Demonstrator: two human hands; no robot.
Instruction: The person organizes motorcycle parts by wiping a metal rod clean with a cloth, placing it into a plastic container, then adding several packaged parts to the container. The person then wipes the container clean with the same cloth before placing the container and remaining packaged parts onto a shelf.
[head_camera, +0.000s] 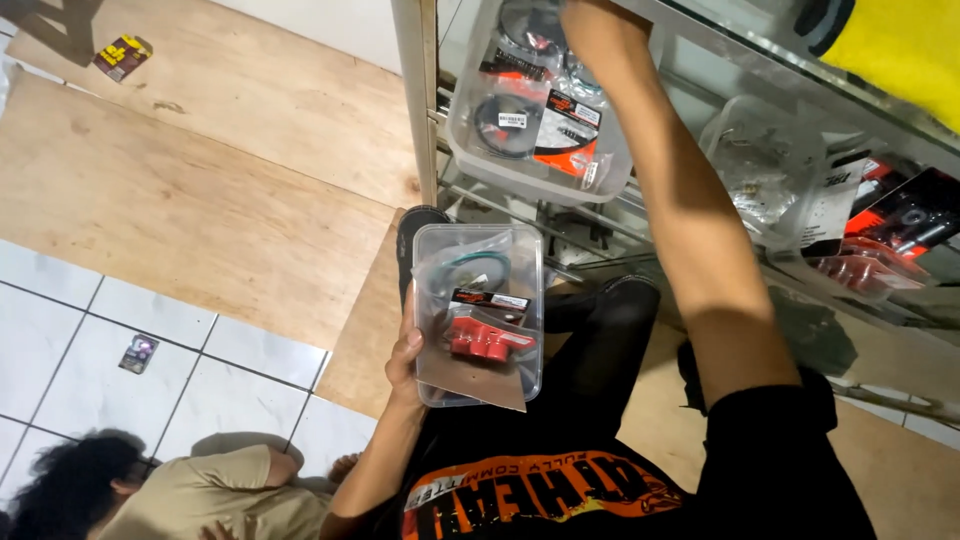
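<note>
My left hand (404, 356) grips the left edge of a clear plastic box (478, 262), held above my lap. In it lie bagged parts: a red piece (486, 340) on a card and a dark ring. My right hand (596, 36) reaches up into a larger clear tub (603, 176) on a glass shelf. That tub holds several packed black rings with red and black cards. The fingers of my right hand are partly cut off at the top edge, so I cannot tell what they touch.
A metal post (414, 100) frames the glass display case. Bagged parts (766, 172) and red packets (880, 235) lie on the shelf at right, under a yellow object (900, 50). Another person (150, 490) sits low at bottom left. Small packets (122, 55) (138, 352) lie on the floor.
</note>
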